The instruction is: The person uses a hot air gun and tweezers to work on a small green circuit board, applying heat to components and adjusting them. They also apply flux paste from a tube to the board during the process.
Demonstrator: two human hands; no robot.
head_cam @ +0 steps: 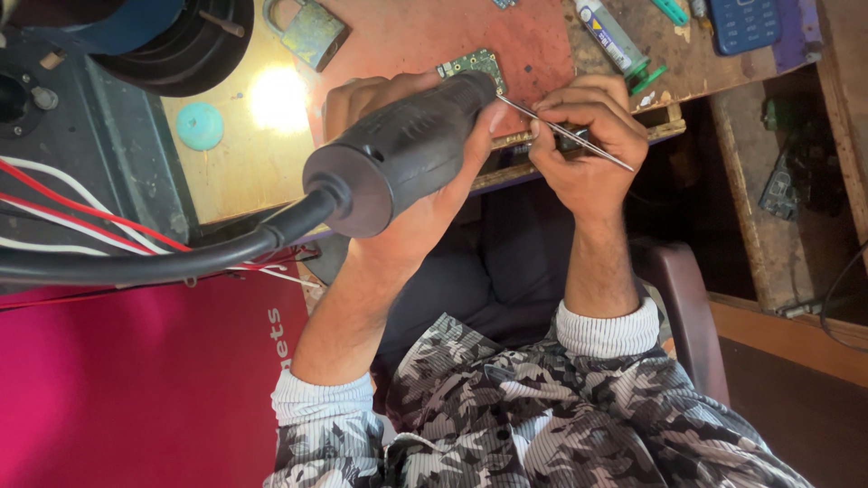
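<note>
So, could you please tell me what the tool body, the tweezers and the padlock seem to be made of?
Tool body, in the left hand: likely matte black plastic, with a moulded, dull, faintly textured surface. Tweezers, in the right hand: probably bare steel, thin and silvery with a bright glint. Padlock: seemingly brass with a steel shackle, dull yellowish and worn.

The hot-air handpiece [398, 149] covers most of the left hand [425, 194] and part of the green circuit board [472, 65]. Its nozzle tip is out of sight. The tweezers' [565, 133] points vanish behind the handpiece. The phone [743, 23], padlock [309, 32] and tube [608, 34] run off the top edge.
</note>
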